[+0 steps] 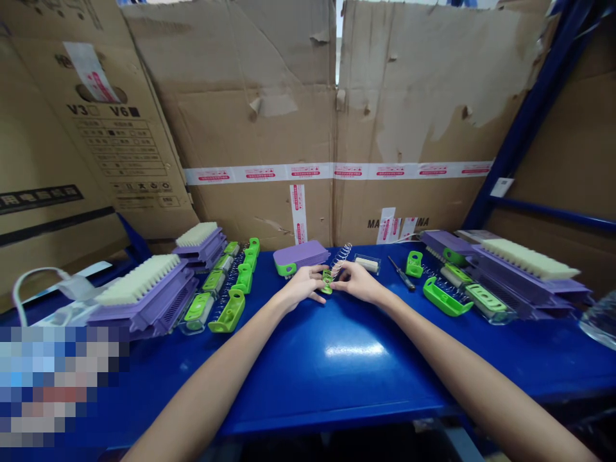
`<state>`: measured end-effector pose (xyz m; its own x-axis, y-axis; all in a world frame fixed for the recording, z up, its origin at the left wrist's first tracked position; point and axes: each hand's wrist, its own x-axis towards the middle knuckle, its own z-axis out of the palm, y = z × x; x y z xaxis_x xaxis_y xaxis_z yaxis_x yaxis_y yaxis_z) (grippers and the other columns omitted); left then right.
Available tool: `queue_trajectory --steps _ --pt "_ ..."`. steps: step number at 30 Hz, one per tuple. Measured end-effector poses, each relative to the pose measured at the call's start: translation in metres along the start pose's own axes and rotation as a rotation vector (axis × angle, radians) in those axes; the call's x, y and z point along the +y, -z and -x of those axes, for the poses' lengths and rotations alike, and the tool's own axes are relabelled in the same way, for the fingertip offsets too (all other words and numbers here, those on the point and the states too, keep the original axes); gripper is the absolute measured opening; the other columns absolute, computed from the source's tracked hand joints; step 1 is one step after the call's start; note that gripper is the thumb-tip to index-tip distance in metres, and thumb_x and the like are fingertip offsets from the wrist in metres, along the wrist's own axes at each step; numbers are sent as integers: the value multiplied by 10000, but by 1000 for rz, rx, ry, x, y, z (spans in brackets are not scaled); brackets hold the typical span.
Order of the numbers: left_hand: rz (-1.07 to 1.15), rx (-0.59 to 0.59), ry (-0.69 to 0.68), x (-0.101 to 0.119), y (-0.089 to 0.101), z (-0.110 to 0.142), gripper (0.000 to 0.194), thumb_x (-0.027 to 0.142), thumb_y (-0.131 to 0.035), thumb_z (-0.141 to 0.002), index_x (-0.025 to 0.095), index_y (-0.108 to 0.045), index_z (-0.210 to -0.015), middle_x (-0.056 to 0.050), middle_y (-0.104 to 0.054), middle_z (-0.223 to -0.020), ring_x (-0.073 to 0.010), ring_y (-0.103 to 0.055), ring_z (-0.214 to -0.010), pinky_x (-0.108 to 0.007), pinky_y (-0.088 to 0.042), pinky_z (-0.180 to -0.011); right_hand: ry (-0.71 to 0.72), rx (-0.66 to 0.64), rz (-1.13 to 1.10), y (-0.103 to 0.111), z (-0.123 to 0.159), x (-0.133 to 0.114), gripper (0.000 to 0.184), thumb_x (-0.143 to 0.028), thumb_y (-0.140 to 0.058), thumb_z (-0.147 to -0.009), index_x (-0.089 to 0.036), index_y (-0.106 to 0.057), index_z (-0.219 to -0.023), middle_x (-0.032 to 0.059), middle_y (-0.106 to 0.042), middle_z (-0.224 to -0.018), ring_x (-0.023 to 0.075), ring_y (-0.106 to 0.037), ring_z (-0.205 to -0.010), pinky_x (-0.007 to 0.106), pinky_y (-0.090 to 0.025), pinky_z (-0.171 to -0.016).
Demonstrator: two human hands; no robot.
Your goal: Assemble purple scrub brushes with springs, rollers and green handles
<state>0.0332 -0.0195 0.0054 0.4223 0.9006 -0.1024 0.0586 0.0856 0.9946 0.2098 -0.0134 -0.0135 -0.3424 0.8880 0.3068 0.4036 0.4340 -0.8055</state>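
Both of my hands meet over the middle of the blue table. At the fingertips of my left hand is a small bright green plastic part, gripped from its left side with the fingers somewhat apart. My right hand is closed in a pinch on a metal coil spring, which leans up and to the right beside the green part. Whether the spring's lower end sits in the part is hidden by my fingers. Just behind my left hand lies a purple rounded casing with a green end.
A clear case with a cream-coloured block and a screwdriver lie right of my hands. Green shells, springs and clear-green boxes line the left; similar pieces stand right. Purple parts with cream brushes flank both sides. Cardboard walls the back.
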Motion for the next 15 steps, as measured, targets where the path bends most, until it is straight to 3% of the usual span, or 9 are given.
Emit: queue_trajectory --steps 5,10,13,15 --pt "62 47 -60 1 -2 1 611 70 -682 -645 100 -489 -1224 -144 -650 -1028 -189 -656 -779 -278 -578 -562 11 38 -44 -3 2 -6 426 -345 -657 -736 -160 -544 -1103 47 -629 -924 141 -587 -707 288 -486 -652" --pt "97 75 -105 -3 -2 -2 555 30 -689 -620 119 -518 -1141 -104 -660 -933 -190 -665 -768 -300 -578 -608 95 161 -37 -4 3 -16 340 -353 -625 -783 -180 -624 -1076 66 -647 -1018 170 -604 -897 310 -487 -780" --pt "86 49 -122 -7 -2 -4 552 17 -674 -623 115 -527 -1146 -95 -665 -910 -184 -668 -748 -298 -575 -621 127 128 -22 -3 3 -16 465 -311 -685 -732 -209 -591 -1176 72 -621 -1142 182 -601 -937 300 -494 -741" --pt "88 40 -119 -8 -2 -4 549 14 -680 -621 109 -533 -1142 -101 -667 -926 -179 -669 -738 -300 -573 -635 147 107 23 -3 3 -14 452 -275 -695 -718 -205 -606 -1156 71 -639 -1121 193 -605 -930 315 -488 -746"
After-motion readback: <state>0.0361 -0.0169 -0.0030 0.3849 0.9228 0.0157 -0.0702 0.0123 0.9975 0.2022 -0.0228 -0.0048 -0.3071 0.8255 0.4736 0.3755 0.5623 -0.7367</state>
